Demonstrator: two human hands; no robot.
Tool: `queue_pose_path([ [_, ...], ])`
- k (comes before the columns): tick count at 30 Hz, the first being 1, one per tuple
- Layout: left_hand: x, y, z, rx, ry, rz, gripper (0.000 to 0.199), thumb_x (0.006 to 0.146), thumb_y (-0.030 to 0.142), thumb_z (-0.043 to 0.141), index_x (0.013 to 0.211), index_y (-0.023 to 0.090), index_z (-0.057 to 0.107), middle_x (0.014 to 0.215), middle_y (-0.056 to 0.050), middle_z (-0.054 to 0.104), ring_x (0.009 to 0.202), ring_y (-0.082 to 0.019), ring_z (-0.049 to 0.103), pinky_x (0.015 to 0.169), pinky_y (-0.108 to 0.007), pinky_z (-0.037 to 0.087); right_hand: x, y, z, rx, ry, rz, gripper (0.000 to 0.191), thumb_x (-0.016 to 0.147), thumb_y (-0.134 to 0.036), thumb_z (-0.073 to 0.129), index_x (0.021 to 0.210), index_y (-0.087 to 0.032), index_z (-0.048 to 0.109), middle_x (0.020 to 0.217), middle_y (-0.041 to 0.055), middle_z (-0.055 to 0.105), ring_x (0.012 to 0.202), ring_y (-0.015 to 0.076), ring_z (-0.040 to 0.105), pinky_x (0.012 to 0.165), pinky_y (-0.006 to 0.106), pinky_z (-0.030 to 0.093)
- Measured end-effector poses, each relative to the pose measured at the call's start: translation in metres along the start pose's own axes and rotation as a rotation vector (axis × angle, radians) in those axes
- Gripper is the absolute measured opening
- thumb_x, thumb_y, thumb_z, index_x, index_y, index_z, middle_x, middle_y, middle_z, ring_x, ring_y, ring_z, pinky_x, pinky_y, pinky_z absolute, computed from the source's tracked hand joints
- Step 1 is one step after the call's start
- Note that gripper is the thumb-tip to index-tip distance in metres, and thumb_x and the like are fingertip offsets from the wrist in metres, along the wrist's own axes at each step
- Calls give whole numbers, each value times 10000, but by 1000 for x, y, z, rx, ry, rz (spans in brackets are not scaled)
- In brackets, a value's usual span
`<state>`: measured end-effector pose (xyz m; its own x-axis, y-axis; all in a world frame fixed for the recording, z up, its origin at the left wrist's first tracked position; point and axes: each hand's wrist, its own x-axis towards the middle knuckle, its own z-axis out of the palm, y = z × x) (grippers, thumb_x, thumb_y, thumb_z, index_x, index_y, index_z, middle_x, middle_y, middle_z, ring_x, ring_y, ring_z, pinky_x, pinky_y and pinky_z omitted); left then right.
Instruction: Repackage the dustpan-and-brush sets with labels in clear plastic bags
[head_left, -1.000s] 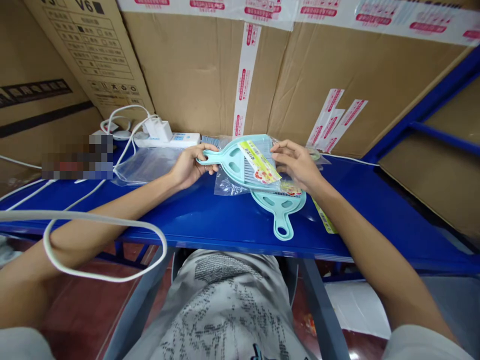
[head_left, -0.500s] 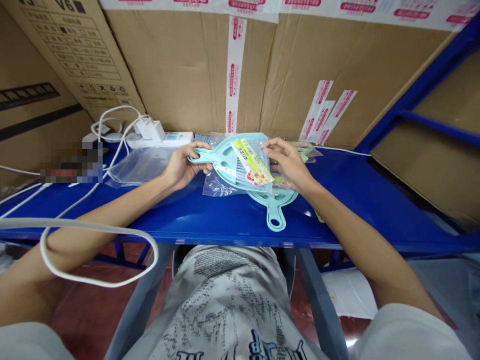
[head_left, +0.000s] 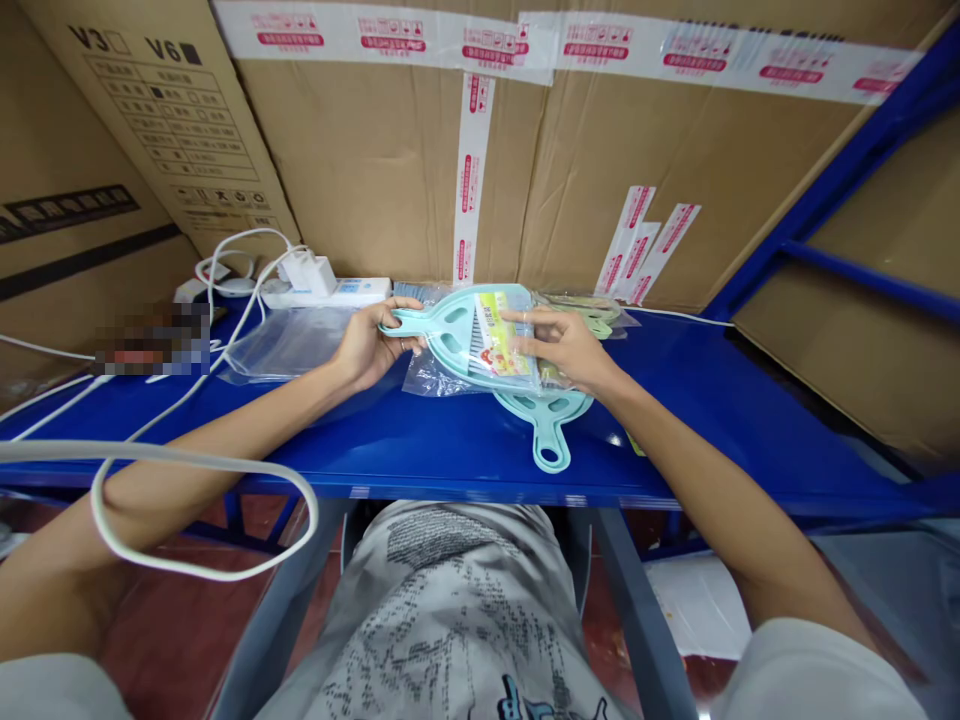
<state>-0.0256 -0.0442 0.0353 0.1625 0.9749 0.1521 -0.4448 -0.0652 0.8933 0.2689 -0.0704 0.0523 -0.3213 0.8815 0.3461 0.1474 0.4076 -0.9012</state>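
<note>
Head camera view: tall brown cardboard (head_left: 360,170) with strips of white-and-red printed tape stands behind a glossy blue table (head_left: 750,420). Flat clear plastic bags (head_left: 292,345) lie at the left on the table, near its back. Right of them, over the table, a light-blue plastic dustpan (head_left: 459,330) with grey bristles sits in a clear wrapper, its handle pointing left. A second light-blue dustpan (head_left: 550,415) is partly covered by it, handle toward the person; whether the two touch cannot be told. The left hand (head_left: 367,345) has its fingers closed around the upper dustpan's handle. The right hand (head_left: 562,345) reaches its fingers across the other end; whether they grip cannot be told. Behind the left hand is a white power strip (head_left: 364,291). Smallest is the yellow-green and white printed label (head_left: 499,330) on the upper dustpan, touched by the right fingers.
</note>
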Motion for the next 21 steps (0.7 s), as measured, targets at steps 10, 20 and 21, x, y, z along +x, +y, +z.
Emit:
queue_pose_path([
  [10,0,1,2,8,-9,39,357,582,110,485,883,112,678,640,-51,658,496,-174,622,474,-271,576,-1,-5,0,66,151,11,431,797,-590,858,1060,-248,875,1180,85,715,877,184,650,540,264,580],
  [20,0,-1,1,15,1,36,363,583,110,506,904,100,675,690,-71,688,494,-176,638,483,-280,581,-2,-2,1,-32,69,-4,320,774,-426,893,1043,-254,885,1032,61,627,734,129,562,455,260,517],
  [21,0,-1,1,17,2,34,363,581,110,507,904,101,672,685,-70,686,499,-177,641,487,-278,582,-2,-3,1,-23,78,1,306,772,-432,892,1013,-244,881,1050,63,631,750,132,571,453,252,511],
])
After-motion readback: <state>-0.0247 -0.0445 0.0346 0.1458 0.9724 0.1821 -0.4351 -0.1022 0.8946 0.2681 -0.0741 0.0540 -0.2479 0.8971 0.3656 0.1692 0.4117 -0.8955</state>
